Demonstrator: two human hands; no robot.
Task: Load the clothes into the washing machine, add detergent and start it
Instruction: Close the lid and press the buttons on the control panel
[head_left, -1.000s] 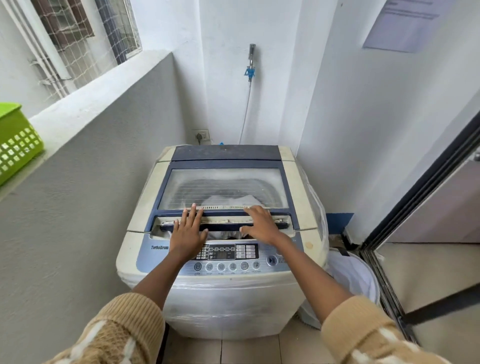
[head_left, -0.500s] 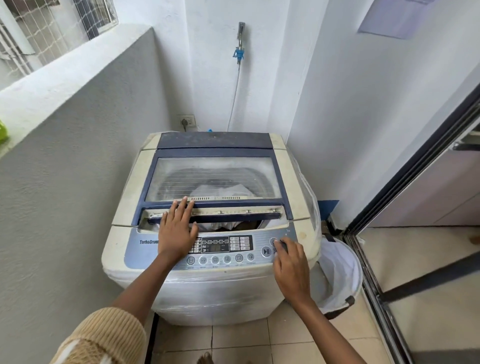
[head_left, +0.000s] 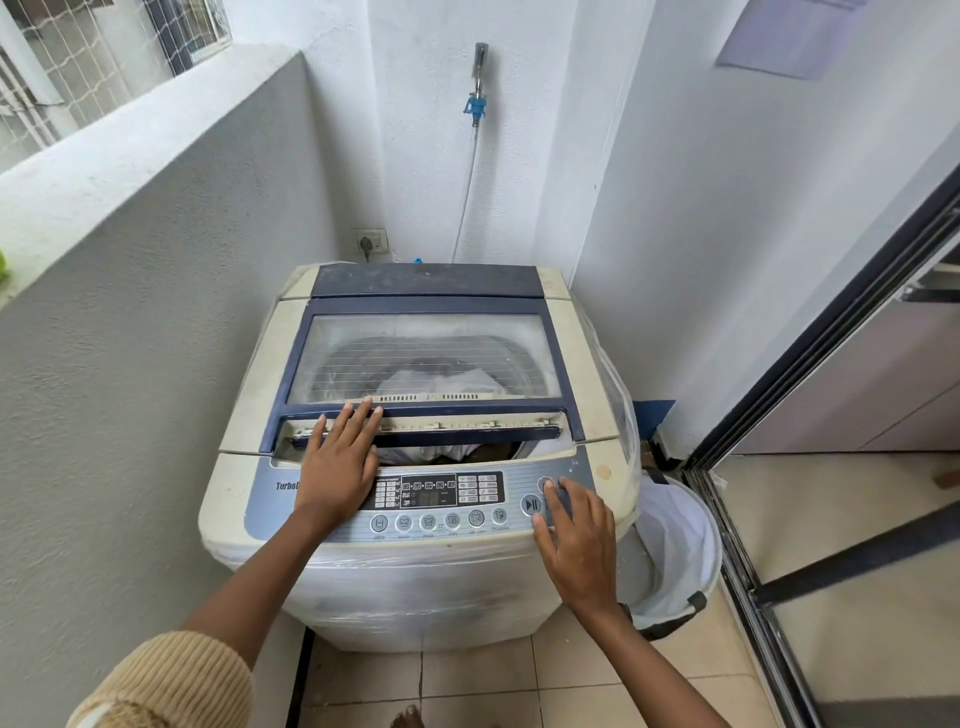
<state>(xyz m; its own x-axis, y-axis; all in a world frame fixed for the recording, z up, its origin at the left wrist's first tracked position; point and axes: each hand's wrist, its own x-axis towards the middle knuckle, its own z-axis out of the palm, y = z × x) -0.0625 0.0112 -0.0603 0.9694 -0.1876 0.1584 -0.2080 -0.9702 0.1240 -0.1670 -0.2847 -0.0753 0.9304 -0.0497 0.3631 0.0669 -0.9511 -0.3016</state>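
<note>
A top-loading washing machine stands in the corner, cream with a blue-framed clear lid lying nearly flat. White clothes show through the lid and in the gap at its front edge. My left hand lies flat, fingers spread, on the lid's front edge and the left of the control panel. My right hand rests at the panel's right end, a fingertip on the round button above the play/pause button.
A white-lined laundry basket stands on the tiled floor right of the machine. A grey parapet wall runs close on the left, a sliding door frame on the right. A tap with a hose and a wall socket sit behind.
My right hand left the lid's front edge and moved down-right to the buttons at the panel's right end. My left hand stayed on the lid. The view shifted slightly.
</note>
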